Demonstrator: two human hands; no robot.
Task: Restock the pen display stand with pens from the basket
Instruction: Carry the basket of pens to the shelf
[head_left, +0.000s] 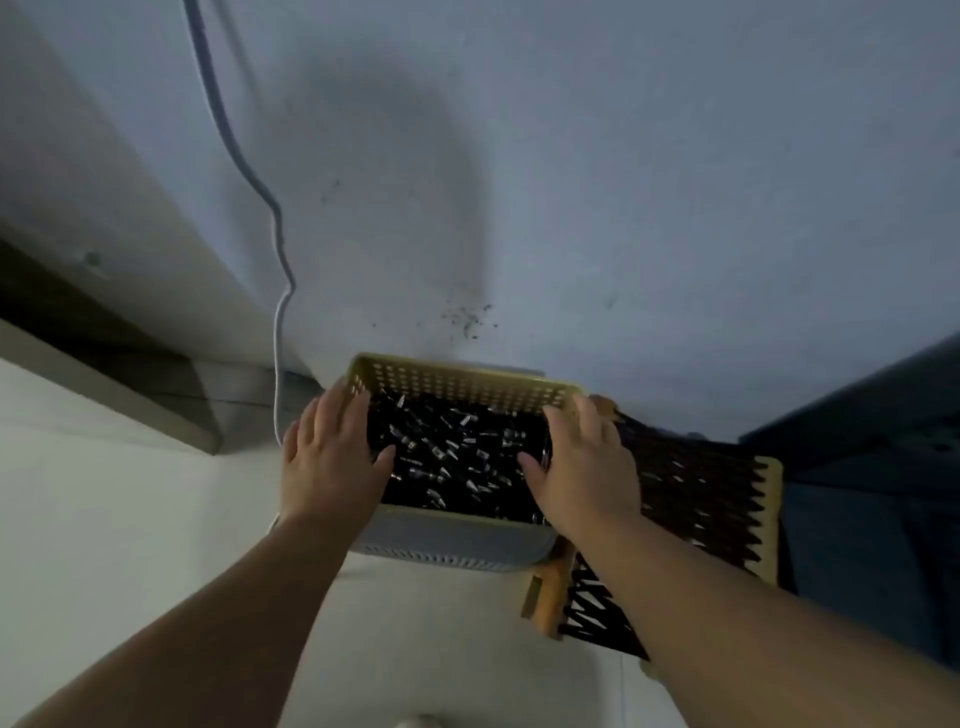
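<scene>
A yellow perforated basket (457, 382) sits on a white table, filled with several black pens (452, 457) with silver tips. My left hand (332, 457) holds the basket's left rim, thumb inside over the pens. My right hand (584, 467) holds the right rim, thumb also inside. To the right of the basket lies the pen display stand (717, 499), a wooden frame with dark zigzag racks holding rows of dark pens; my right forearm crosses over it.
A grey perforated container (452, 545) sits under the basket's front. A white cable (278, 332) hangs down the pale wall behind. A dark ledge (104, 343) runs at left and a dark blue object (872, 467) stands at right.
</scene>
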